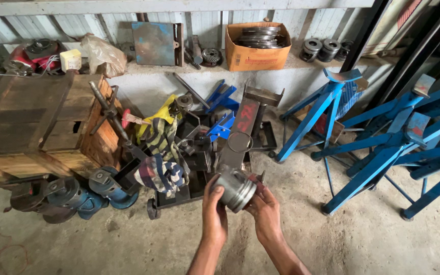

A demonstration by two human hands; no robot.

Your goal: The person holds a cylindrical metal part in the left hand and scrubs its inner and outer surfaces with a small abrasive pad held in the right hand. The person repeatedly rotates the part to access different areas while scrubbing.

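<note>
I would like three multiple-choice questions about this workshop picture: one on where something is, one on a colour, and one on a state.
1. Where is the cardboard box?
A. On the ledge along the wall
B. On the floor beside the stands
C. On the wooden crate

2. What colour are the metal stands at the right?
A. Red
B. Blue
C. Green

3. How is the metal piston held?
A. It lies on the floor untouched
B. In one hand only
C. Between both hands, off the floor

Answers:
1 A: the box sits on the ledge, with metal rings inside it.
2 B: their legs are plainly blue.
3 C: the left hand and the right hand grip its two sides.
</note>
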